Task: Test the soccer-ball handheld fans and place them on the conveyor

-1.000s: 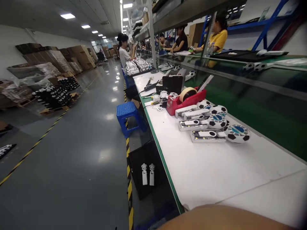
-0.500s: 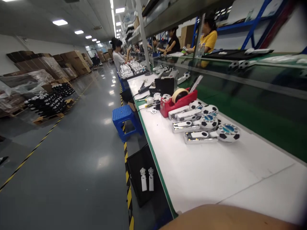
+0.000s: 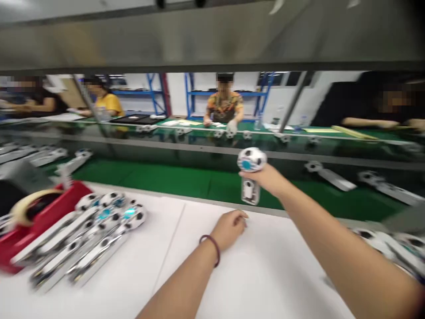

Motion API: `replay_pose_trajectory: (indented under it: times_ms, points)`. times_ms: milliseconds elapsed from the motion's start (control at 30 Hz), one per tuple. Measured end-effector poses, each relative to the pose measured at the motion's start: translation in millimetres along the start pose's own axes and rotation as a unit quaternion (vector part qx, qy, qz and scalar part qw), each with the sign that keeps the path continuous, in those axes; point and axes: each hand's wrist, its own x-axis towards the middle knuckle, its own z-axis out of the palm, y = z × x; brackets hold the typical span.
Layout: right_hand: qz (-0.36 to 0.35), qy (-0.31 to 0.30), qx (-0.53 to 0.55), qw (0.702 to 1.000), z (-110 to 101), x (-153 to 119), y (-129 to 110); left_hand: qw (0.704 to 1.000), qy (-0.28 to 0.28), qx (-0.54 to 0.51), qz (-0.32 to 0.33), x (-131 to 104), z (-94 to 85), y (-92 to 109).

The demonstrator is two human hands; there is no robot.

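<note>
Over the green belt [image 3: 186, 179], my right hand [image 3: 267, 178] grips a soccer-ball-headed handheld device [image 3: 253, 160] at its neck. Its round black-and-white head has a blue disc, and the handle hangs down below my fingers. My left hand [image 3: 230, 228], with a dark red band at the wrist, rests low over the white tabletop [image 3: 265, 266], near its far edge. Its fingers are loosely curled and partly apart, with nothing visible in them. To the left, several similar devices [image 3: 109, 243] lie side by side, their handles showing inner parts.
A red tape dispenser [image 3: 78, 195] with a roll of tape [image 3: 29, 206] stands at the left. More devices [image 3: 332, 177] lie on the belt, and others [image 3: 395, 248] at the right table edge. Co-workers [image 3: 224, 106] sit across the line. A grey shelf beam [image 3: 199, 40] spans above.
My view has swung from the aisle on the left to face the line. Both my hands now show, the right one holding a soccer-ball-headed device.
</note>
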Motion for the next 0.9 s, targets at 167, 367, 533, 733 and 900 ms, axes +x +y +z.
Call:
replay_pose_trajectory:
  times_ms: [167, 367, 533, 733, 900]
  points:
    - [0.016, -0.015, -0.078, 0.997, -45, -8, 4, 1.0, 0.004, -0.017, -0.022, -1, -4.5, 8]
    - [0.061, -0.103, -0.187, 0.975, -137, -117, -7, 0.999, -0.021, 0.005, -0.047, -2, -4.5, 21]
    - [0.321, -0.072, -0.387, 0.862, -208, -282, 10, 0.99, -0.001, 0.114, -0.084, -1, 4.7, 28]
    - [0.494, -0.076, -0.261, 0.826, -199, -395, 40, 0.99, 0.021, 0.04, -0.137, -8, 23.8, 40]
    - [0.444, -0.011, -0.201, 0.873, -172, -396, 36, 0.989, -0.015, 0.079, -0.126, -23, 45.4, 47]
